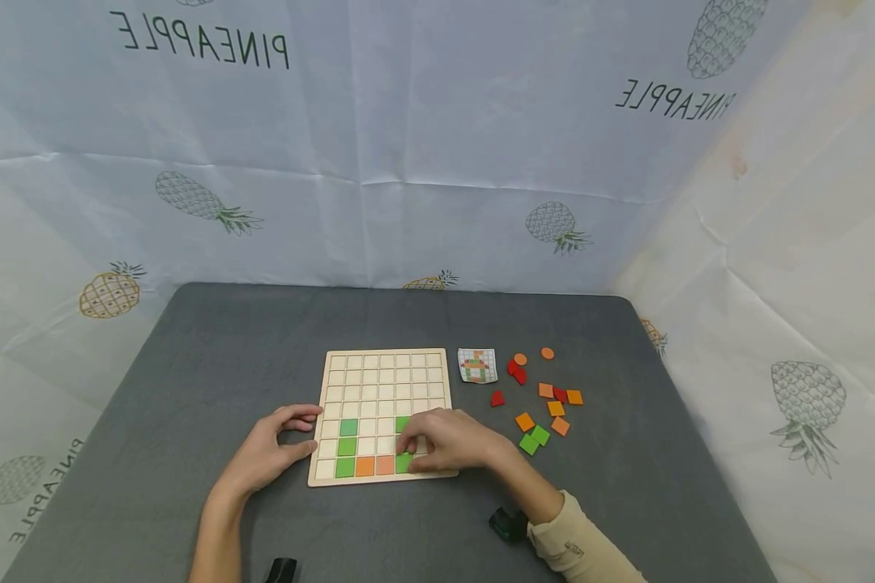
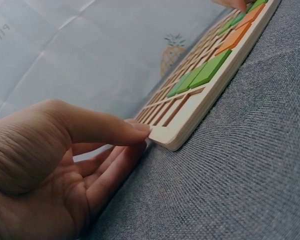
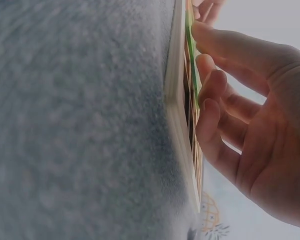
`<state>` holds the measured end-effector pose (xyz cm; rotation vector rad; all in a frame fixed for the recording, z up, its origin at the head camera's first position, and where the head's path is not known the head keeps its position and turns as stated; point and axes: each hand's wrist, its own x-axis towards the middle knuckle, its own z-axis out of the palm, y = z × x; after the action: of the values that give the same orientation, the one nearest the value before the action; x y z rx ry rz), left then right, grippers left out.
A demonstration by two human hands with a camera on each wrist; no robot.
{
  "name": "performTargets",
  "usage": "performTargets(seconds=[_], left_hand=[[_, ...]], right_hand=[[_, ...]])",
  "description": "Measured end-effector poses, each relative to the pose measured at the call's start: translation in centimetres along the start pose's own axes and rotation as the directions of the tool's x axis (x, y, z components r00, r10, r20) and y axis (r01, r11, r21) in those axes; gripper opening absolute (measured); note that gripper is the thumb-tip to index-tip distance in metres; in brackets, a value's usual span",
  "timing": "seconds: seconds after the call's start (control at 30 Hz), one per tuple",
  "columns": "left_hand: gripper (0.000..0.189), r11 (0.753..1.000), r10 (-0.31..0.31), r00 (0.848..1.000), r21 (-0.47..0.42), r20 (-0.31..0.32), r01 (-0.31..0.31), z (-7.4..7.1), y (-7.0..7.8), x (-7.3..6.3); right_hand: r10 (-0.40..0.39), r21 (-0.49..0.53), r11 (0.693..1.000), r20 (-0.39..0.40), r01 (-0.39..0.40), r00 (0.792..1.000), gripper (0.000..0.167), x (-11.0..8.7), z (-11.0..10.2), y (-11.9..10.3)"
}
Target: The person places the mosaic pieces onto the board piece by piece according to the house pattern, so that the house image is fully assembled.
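Observation:
A square wooden grid board [image 1: 383, 351] lies on the table. A left column holds green tiles [image 1: 347, 446], with an orange tile [image 1: 364, 466] and a salmon tile [image 1: 385, 465] along the bottom row. More green tiles [image 1: 403, 423] fill a column at right, partly covered by my right hand [image 1: 448, 438]. Its bent thumb and fingers touch the tiles there; no lifted tile shows between them. At the board's left edge, my left hand [image 1: 268, 447] rests its thumb and forefinger, spread apart. In the left wrist view the thumb [image 2: 125, 132] touches the corner area.
A small pattern card [image 1: 477, 366] lies right of the board. Beyond it are scattered loose pieces: orange discs [image 1: 548, 354], red pieces [image 1: 497, 398], orange squares [image 1: 525, 422] and green squares [image 1: 529, 444]. A black object [image 1: 507, 525] sits by the right forearm, another [image 1: 282, 570] at the front.

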<state>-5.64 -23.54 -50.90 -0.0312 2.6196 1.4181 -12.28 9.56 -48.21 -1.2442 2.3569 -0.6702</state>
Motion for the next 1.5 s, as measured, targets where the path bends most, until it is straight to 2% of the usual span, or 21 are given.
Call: performTargets(seconds=[0.37, 0.7, 1.1, 1.37, 1.5], left_hand=[[0.054, 1.0, -0.005, 1.0, 0.008, 0.003, 0.005, 0.1, 0.0, 0.0], [0.054, 1.0, -0.005, 1.0, 0.01, -0.003, 0.005, 0.1, 0.1, 0.0], [0.055, 1.0, -0.006, 1.0, 0.004, -0.006, 0.006, 0.1, 0.0, 0.0], [0.054, 1.0, 0.005, 1.0, -0.004, -0.003, -0.005, 0.0, 0.0, 0.0], [0.054, 1.0, 0.002, 1.0, 0.001, -0.002, -0.002, 0.0, 0.0, 0.0]], right_hand=[[0.018, 0.075, 0.997, -0.041, -0.015, 0.999, 0.019, -1.1, -0.9, 0.9], [0.077, 0.135, 0.989, -0.084, -0.066, 0.993, 0.017, -2.4, -2.0, 1.7], [0.103, 0.113, 0.99, -0.161, -0.085, 0.982, 0.019, -4.5, -3.8, 2.6], [0.149, 0.195, 0.974, -0.187, -0.112, 0.971, 0.026, -6.3, -5.3, 3.8], [0.162, 0.205, 0.972, -0.229, -0.115, 0.96, 0.026, -7.4, -5.8, 4.6]])
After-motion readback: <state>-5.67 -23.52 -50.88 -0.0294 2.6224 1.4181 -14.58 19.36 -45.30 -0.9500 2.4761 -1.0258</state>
